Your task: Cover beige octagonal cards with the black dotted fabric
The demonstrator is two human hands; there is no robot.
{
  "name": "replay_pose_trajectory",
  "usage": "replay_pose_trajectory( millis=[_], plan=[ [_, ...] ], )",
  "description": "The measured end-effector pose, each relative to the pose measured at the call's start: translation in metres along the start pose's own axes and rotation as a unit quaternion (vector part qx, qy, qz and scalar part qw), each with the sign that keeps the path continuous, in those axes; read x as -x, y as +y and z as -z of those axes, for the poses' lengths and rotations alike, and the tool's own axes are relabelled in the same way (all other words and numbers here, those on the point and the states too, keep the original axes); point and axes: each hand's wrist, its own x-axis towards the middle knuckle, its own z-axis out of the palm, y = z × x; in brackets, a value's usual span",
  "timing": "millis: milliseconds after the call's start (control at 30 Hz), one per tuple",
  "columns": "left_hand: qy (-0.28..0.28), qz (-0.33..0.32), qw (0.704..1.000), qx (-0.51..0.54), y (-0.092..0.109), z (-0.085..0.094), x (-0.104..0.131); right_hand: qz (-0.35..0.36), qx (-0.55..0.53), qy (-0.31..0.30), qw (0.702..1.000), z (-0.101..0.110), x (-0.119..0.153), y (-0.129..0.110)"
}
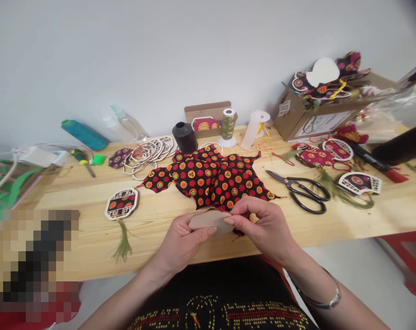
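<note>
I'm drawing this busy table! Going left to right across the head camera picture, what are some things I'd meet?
Screwdriver, eight-sided ornament, left hand, right hand, fan-shaped ornament.

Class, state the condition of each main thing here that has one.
Flat beige oval piece, held between left hand and right hand
Black metal scissors, closed
Patterned black cloth, rumpled
Teal thread cone, lying sideways
Black thread cone, upright
Olive thread spool, upright
Large brown cardboard box, open, filled
</note>
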Motion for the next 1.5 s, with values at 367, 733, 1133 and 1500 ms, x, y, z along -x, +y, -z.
replay_pose_trajectory(
  millis=[367, 733, 1133, 1500],
  plan=[
    [0.092, 0.031, 0.987, 0.127, 0.010, -0.007, -0.010, -0.104, -0.009, 0.004, 0.994, 0.003, -0.006, 0.008],
    [0.123, 0.041, 0.980, 0.153, 0.013, -0.006, -0.015, -0.154, -0.121, -0.022, 0.980, -0.010, -0.006, 0.017],
    [0.125, 0.044, 0.982, 0.138, 0.012, -0.007, -0.014, -0.158, -0.159, 0.022, 0.974, -0.014, -0.006, 0.013],
    [0.121, 0.050, 0.980, 0.150, 0.011, -0.007, -0.014, -0.160, -0.167, 0.018, 0.973, -0.015, -0.006, 0.012]
  ],
)
